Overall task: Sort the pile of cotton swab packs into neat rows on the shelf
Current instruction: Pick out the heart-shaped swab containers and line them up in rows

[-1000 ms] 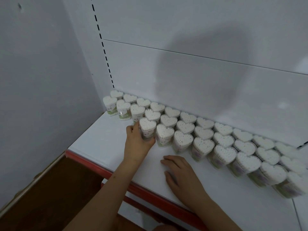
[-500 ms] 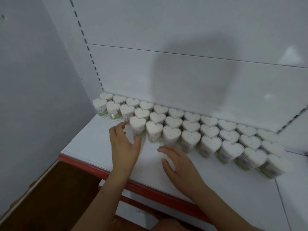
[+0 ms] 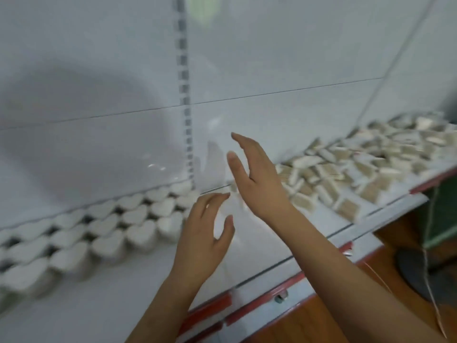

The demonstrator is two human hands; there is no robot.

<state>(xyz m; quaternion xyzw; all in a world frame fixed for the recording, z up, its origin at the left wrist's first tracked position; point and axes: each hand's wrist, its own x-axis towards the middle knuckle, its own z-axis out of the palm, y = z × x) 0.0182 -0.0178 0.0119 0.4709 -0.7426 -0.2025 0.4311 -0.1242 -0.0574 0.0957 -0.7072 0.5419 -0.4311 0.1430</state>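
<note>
Heart-shaped cotton swab packs [image 3: 99,231] stand in three neat rows along the back of the white shelf [image 3: 123,288] at the left. A loose pile of swab packs [image 3: 358,164] lies jumbled on the shelf at the right. My left hand [image 3: 205,233] hovers above the shelf just right of the rows, fingers relaxed and spread, holding nothing. My right hand [image 3: 257,177] is raised higher, palm to the left, fingers straight, between the rows and the pile, and it is empty. The frame is blurred by motion.
A white back panel with a slotted upright [image 3: 185,107] rises behind the shelf. The shelf's front edge has a red strip [image 3: 247,308]. Below at the right are a wooden floor [image 3: 321,325], a dark round object [image 3: 425,273] and a green box [image 3: 442,214].
The view has swung right, bringing the jumbled pile into sight. Both hands have left the rows and lifted off the shelf, moving right toward the pile.
</note>
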